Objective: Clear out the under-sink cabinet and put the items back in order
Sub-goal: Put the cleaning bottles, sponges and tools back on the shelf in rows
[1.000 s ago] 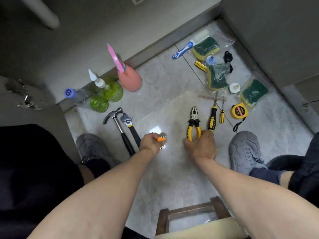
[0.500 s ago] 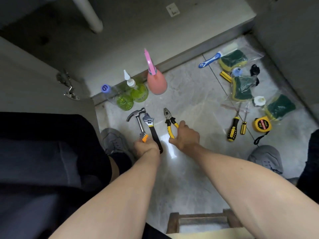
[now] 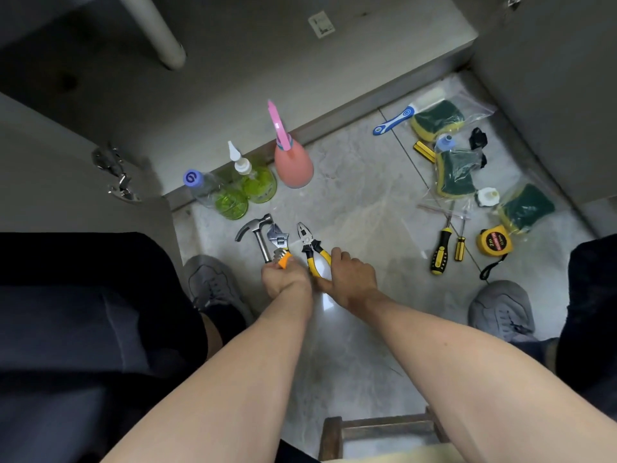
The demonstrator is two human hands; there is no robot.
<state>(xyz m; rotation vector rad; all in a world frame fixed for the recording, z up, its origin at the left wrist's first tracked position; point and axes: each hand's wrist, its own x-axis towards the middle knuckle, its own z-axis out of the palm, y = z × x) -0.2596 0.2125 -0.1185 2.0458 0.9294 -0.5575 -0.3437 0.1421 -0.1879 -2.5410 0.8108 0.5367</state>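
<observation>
1. Head view: right hand (image 3: 350,279) grips the yellow-handled steel pliers (image 3: 310,247), lying on the floor, jaws pointing away.
2. Left hand (image 3: 283,279) clenches an orange-holdered hex-key set (image 3: 282,257), just left.

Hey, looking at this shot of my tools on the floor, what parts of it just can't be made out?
Head view, the only one:
- Hammer and wrench handles: hidden under the left hand.
- Orange-ended tool in that hand: mostly covered by the fingers, type unclear.
- Pliers handle ends: covered by the right hand.
- Tape measure label: too small to read.
- Wooden stool: cut off by the bottom edge.
</observation>
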